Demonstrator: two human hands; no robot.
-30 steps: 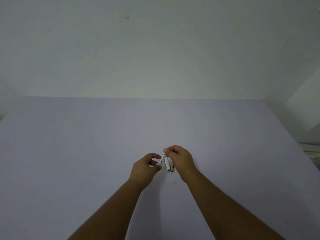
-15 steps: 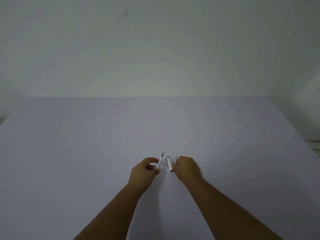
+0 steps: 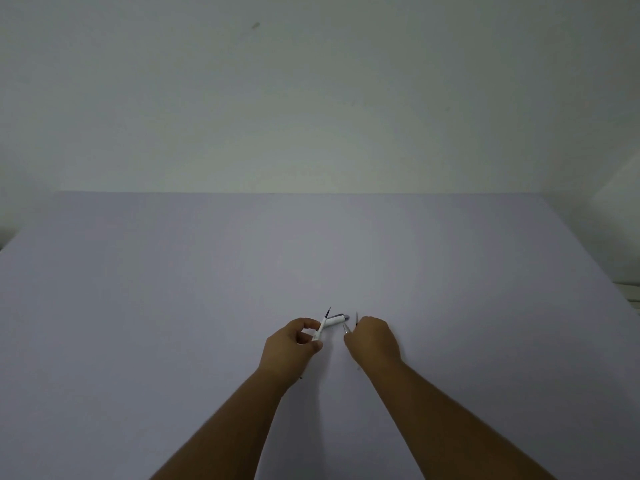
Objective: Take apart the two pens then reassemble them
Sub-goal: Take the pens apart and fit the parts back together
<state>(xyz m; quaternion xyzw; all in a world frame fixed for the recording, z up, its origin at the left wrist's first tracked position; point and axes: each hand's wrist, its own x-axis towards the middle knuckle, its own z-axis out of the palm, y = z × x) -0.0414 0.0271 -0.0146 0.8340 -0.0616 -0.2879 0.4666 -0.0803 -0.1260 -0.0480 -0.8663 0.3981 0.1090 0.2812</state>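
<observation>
Left grip: thumb and curled fingers pinch a slim white plastic pen barrel with a dark tapered tip, held tilted, tip pointing up and away from the person. Right grip: fingers closed over thin pen parts, of which a short silvery pointed piece juts from the fingertips toward the left hand, and a fine dark refill tip rises just above the knuckles. What else the fist holds cannot be told. The two hands are near each other but apart.

Between them, slightly farther from the person, a short white cylindrical pen section with a grey end lies on its side on the tabletop, its near end behind the held barrel; contact cannot be told.

Both bare forearms reach in from the lower edge. The pale lilac tabletop is smooth, matt and flat. Its far edge meets a plain off-white wall bearing a few faint marks; the left and right edges lie well away from the hands. Broad open surface surrounds the hands on all sides.
</observation>
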